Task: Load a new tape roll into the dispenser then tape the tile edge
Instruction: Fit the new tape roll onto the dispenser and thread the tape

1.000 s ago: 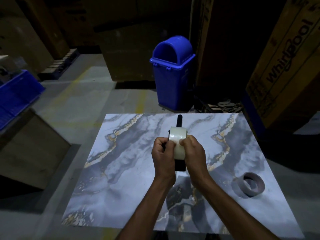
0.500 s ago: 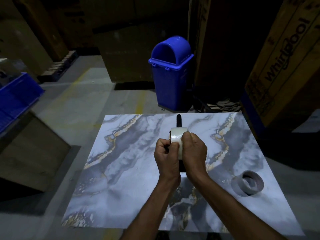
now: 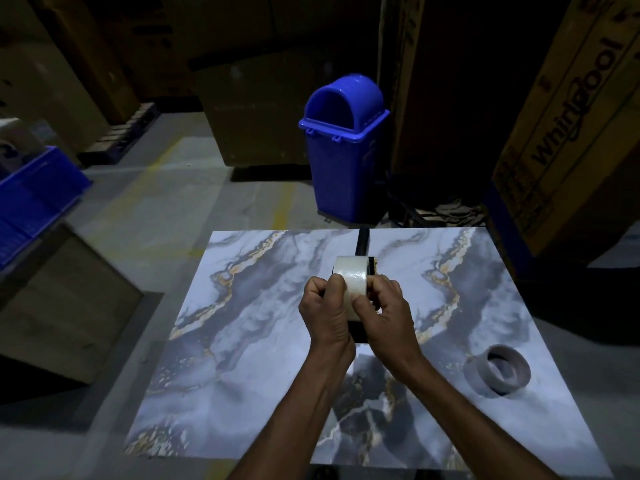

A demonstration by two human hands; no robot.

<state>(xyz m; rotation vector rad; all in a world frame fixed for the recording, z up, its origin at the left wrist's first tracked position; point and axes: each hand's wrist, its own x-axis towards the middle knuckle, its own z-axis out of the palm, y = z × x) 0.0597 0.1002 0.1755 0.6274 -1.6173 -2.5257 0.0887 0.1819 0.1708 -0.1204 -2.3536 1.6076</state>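
A pale, clear tape roll (image 3: 350, 276) sits in a black dispenser (image 3: 363, 244) whose handle points away from me, above the middle of a marbled blue-grey tile (image 3: 242, 341). My left hand (image 3: 323, 315) grips the left side of the roll and dispenser. My right hand (image 3: 386, 315) holds the right side, its thumb pressed on the roll's face. The dispenser's lower body is mostly hidden between my hands. An empty grey tape core (image 3: 498, 374) lies on the tile at the right.
A blue swing-lid bin (image 3: 344, 150) stands beyond the tile's far edge. Large cardboard cartons (image 3: 568, 133) rise at the right. A blue crate (image 3: 31, 202) on a box sits at the left. Concrete floor surrounds the tile.
Both hands have stayed on the roll and dispenser; the fingers shifted slightly over the roll's face, with my left thumb now also on it. The core has not moved.
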